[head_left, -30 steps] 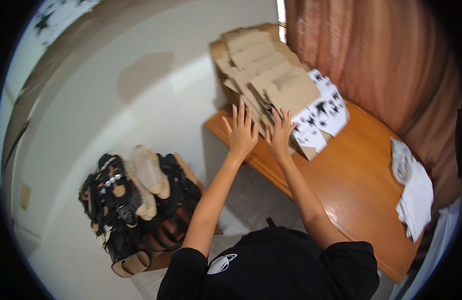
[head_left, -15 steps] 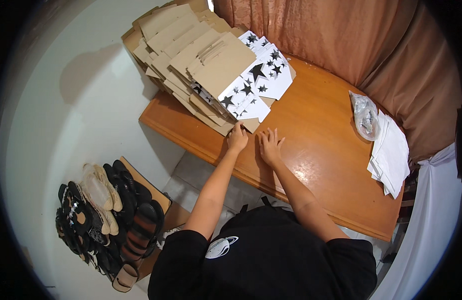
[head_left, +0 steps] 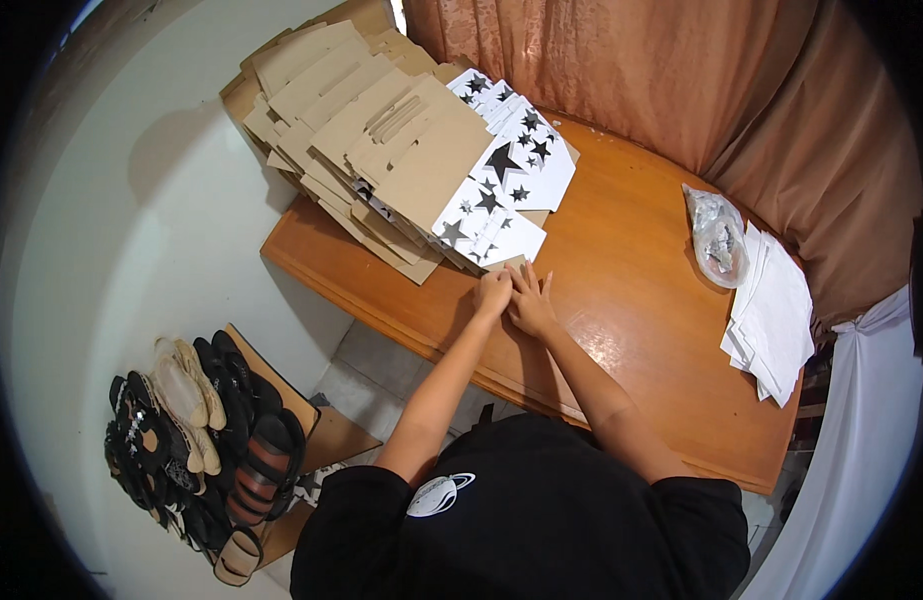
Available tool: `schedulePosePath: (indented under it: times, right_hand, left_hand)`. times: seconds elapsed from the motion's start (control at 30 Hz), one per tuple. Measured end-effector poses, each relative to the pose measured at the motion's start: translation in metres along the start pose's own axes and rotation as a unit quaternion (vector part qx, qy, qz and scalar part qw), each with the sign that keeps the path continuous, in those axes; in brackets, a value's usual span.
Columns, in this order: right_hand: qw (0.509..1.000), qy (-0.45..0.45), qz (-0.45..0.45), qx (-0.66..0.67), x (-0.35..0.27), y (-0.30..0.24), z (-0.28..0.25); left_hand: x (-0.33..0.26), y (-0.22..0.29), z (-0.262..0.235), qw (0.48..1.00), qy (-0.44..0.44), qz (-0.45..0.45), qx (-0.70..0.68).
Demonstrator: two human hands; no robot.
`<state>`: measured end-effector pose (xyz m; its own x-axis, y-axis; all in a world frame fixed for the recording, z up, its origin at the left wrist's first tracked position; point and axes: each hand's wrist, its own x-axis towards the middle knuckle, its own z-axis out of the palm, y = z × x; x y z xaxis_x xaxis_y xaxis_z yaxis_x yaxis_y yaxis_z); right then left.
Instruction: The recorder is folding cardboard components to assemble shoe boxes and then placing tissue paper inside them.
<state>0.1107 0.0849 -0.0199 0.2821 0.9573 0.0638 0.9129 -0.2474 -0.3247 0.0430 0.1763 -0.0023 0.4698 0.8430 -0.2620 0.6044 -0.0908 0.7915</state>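
Note:
My left hand (head_left: 492,293) and my right hand (head_left: 530,300) rest side by side on the orange wooden table (head_left: 631,300), fingertips at the near edge of a white sheet printed with black stars (head_left: 486,235). That sheet lies under a fanned stack of flat brown cardboard pieces (head_left: 381,140). Whether the fingers pinch the sheet's edge is unclear. More star-printed sheets (head_left: 521,150) spread out behind the cardboard.
A clear plastic bag (head_left: 716,235) and a pile of white paper (head_left: 776,315) lie at the table's right end. Brown curtains (head_left: 681,80) hang behind. A low rack of sandals and shoes (head_left: 196,430) stands on the floor to the left, by the white wall.
Both hands have drawn back from on top of the cardboard stack down to the table, at the near edge of the star sheet. The view has shifted as my head moved.

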Motion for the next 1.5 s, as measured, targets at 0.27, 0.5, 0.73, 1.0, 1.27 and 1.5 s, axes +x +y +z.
schedulePosePath:
  times: [0.27,0.5,0.73,1.0,1.27,1.5]
  right_hand:
    - [0.988,0.154,-0.03,0.009,-0.095,0.056,-0.016]
    - [0.952,0.19,0.239,0.03,-0.219,0.141,-0.061]
    - [0.921,0.308,0.21,0.115,-0.191,0.115,-0.047]
    - [0.945,0.067,0.32,0.017,-0.159,0.121,-0.035]
    - [0.97,0.022,0.242,0.005,-0.164,0.149,-0.054]
    - [0.986,0.033,0.138,-0.093,-0.155,0.155,-0.033]
  left_hand:
    - [-0.065,0.009,0.045,0.981,-0.065,0.155,-0.1]
    - [-0.09,0.036,0.035,0.954,-0.055,0.294,0.009]
    - [-0.076,-0.027,0.115,0.865,0.047,0.393,0.308]
    - [-0.138,-0.007,0.144,0.863,0.009,0.395,0.314]
    - [-0.155,-0.012,0.147,0.827,-0.013,0.433,0.359]
    - [-0.144,-0.016,0.156,0.859,-0.039,0.445,0.251]
